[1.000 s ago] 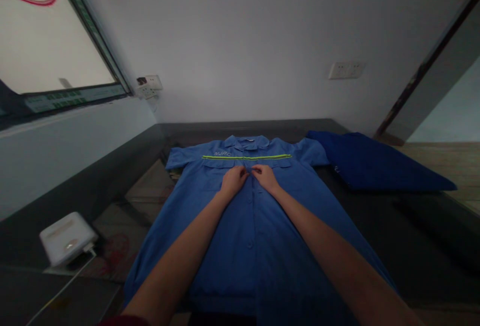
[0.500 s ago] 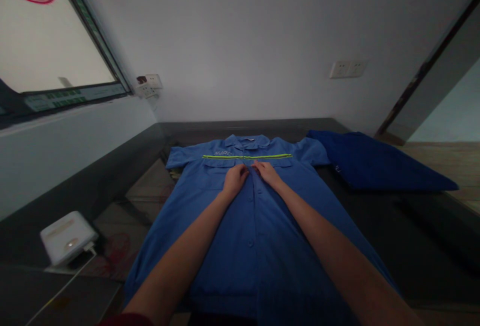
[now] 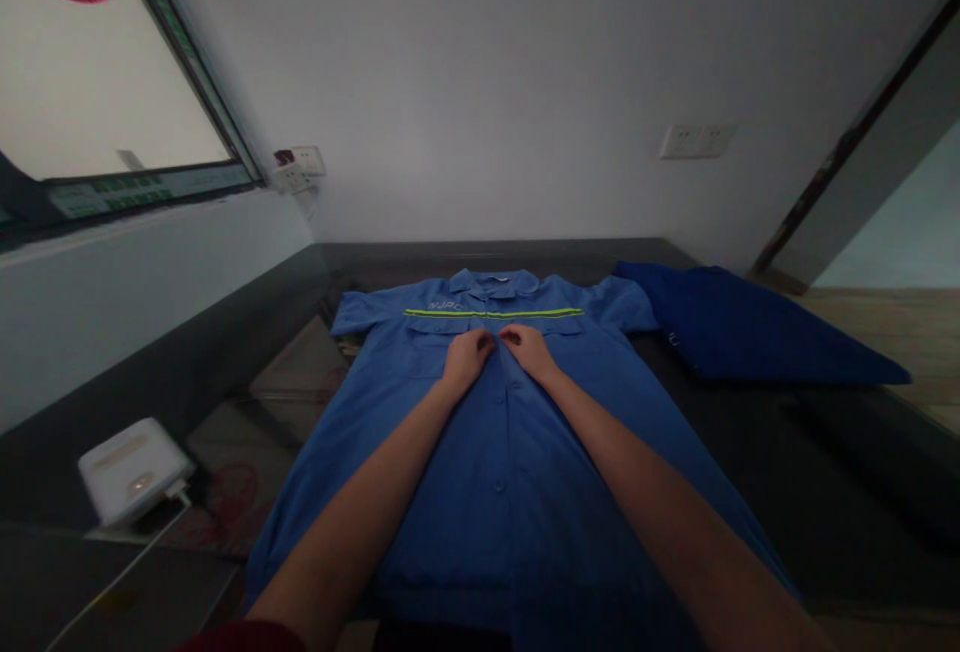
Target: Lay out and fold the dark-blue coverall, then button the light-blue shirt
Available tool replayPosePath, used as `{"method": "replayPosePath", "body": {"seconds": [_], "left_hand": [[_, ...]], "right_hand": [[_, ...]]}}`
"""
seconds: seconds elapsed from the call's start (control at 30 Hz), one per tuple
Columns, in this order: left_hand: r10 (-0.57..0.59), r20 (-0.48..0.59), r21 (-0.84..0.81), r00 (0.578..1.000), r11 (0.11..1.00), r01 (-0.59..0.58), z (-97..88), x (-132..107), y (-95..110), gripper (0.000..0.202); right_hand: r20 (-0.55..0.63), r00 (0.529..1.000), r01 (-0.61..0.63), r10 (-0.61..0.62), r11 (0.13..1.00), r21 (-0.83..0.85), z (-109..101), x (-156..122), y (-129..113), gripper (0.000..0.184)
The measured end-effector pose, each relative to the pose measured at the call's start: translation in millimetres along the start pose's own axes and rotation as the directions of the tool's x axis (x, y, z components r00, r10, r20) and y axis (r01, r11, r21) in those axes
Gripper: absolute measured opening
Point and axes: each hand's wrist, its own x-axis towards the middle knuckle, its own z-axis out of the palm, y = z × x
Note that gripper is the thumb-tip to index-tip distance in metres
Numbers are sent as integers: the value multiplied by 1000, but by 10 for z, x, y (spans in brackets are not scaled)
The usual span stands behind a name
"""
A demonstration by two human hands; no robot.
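A blue short-sleeved shirt (image 3: 450, 472) lies face up and spread out, its collar pointing away from me. A yellow-green stripe crosses its chest, with white lettering above on the left. Just below the stripe, at the front opening, my left hand (image 3: 469, 354) pinches the placket edge. Close beside it my right hand (image 3: 527, 347) grips the other front edge with fingers closed. The fingertips nearly meet, and whatever button lies between them is hidden. Lower down the placket, a few buttons show.
The shirt rests on a dark table (image 3: 750, 492). Folded darker blue cloth (image 3: 765, 327) lies at the right, touching the sleeve. At the left stands a white box-shaped device (image 3: 135, 472) with a white cable (image 3: 112, 587). Wall sockets (image 3: 697, 141) are at the back.
My right hand has shifted slightly left, towards the left hand, and its fingers have drawn in on the shirt's edge. The shirt lies almost the same.
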Motion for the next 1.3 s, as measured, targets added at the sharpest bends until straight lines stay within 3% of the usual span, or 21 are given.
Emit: {"method": "replayPosePath", "body": {"seconds": [0.37,0.53,0.8,1.07,1.3], "left_hand": [[-98,107,5,989,995,98,-85,38,26,14],[-195,88,27,977,981,194,-17,44,54,33],[-225,93,38,970,974,223,-5,39,28,17],[-221,68,37,973,975,219,-72,33,77,18],[-248,98,-74,964,964,255,-43,74,65,26]], "right_hand": [[32,999,32,-28,990,-135,-3,-24,-82,13],[31,999,10,-6,990,-138,6,-33,-108,12],[5,999,-53,53,999,6,9,-6,-57,9],[-28,990,-134,141,975,178,6,59,10,7],[-66,979,-169,193,949,267,26,65,29,9]]}}
